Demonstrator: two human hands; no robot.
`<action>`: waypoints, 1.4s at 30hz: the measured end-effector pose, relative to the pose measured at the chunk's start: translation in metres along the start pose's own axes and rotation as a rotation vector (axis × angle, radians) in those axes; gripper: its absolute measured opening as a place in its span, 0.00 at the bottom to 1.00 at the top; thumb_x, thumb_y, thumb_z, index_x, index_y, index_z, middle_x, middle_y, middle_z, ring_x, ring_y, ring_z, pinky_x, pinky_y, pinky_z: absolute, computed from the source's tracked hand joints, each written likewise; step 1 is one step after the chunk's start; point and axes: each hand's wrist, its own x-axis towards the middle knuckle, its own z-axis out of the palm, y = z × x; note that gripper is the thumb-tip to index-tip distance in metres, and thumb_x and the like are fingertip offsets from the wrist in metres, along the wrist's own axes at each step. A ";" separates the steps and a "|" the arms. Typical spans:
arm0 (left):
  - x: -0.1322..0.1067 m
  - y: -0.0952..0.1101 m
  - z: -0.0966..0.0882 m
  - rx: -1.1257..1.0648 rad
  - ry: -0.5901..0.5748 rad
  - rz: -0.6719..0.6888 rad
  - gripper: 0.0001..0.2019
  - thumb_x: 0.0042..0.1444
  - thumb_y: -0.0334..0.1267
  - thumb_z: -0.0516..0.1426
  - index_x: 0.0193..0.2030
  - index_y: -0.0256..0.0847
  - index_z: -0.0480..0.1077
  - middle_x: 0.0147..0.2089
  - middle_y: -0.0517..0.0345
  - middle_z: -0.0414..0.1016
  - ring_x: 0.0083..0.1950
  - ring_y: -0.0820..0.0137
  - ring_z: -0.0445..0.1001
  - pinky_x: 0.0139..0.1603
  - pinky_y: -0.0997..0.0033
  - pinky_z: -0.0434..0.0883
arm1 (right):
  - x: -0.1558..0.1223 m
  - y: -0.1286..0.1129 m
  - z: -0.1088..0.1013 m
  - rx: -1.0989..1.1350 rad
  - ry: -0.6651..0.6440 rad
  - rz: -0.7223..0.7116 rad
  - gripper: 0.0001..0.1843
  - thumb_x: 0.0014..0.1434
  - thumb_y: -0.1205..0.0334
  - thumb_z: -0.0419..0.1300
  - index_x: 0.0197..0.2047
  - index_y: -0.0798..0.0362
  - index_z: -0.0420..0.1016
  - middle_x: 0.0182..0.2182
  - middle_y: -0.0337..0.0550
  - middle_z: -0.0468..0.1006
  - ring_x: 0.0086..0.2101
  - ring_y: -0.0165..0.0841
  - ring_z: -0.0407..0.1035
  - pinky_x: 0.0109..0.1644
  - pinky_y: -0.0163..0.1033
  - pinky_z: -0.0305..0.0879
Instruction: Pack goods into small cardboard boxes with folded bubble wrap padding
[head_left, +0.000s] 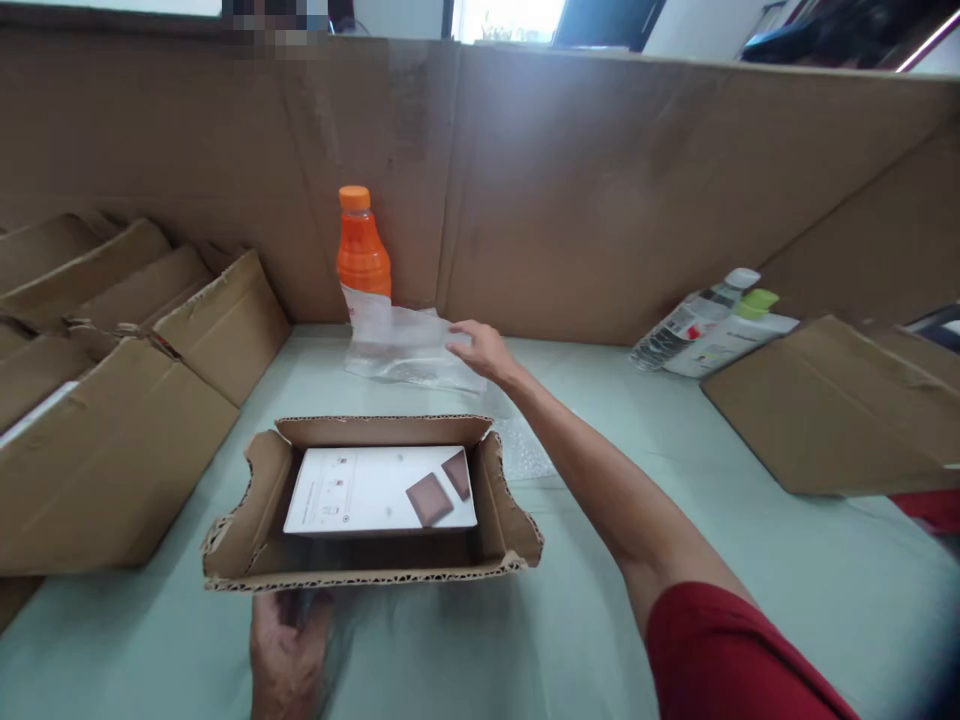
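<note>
My right hand stretches forward over the far part of the table, thumb and fingers apart. Its fingertips are at the right end of some clear plastic bags; whether they touch cannot be made out. Below the front edge of an open cardboard box, my left hand is curled around something dark and blurred, with its fingertips partly hidden. Inside the cardboard box lies a white printed box with brown square pictures on it. A piece of bubble wrap lies under my right forearm.
An orange bottle stands behind the bags, against a tall cardboard wall. Cardboard boxes crowd the left side. At right, a clear bottle and a white pack with a green cap lean beside another cardboard box.
</note>
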 end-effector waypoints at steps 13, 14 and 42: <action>0.008 0.019 0.001 -0.049 -0.073 0.074 0.24 0.44 0.44 0.69 0.47 0.41 0.67 0.44 0.52 0.76 0.47 0.62 0.75 0.52 0.60 0.72 | -0.285 0.034 -0.110 -0.134 0.360 0.105 0.16 0.63 0.45 0.60 0.40 0.47 0.82 0.48 0.50 0.83 0.48 0.47 0.76 0.46 0.53 0.73; 0.009 0.020 0.001 -0.050 -0.077 0.087 0.24 0.45 0.44 0.68 0.47 0.41 0.67 0.45 0.53 0.76 0.47 0.62 0.75 0.52 0.60 0.72 | -0.283 0.018 -0.116 -0.122 0.370 0.047 0.15 0.64 0.45 0.61 0.42 0.46 0.82 0.51 0.50 0.81 0.51 0.48 0.75 0.51 0.55 0.72; 0.007 0.032 -0.002 -0.098 -0.035 0.117 0.30 0.44 0.43 0.68 0.55 0.41 0.66 0.46 0.53 0.74 0.48 0.64 0.74 0.52 0.63 0.71 | -0.288 -0.064 -0.045 0.282 0.156 0.029 0.19 0.65 0.52 0.60 0.57 0.46 0.74 0.52 0.48 0.81 0.50 0.45 0.76 0.53 0.52 0.71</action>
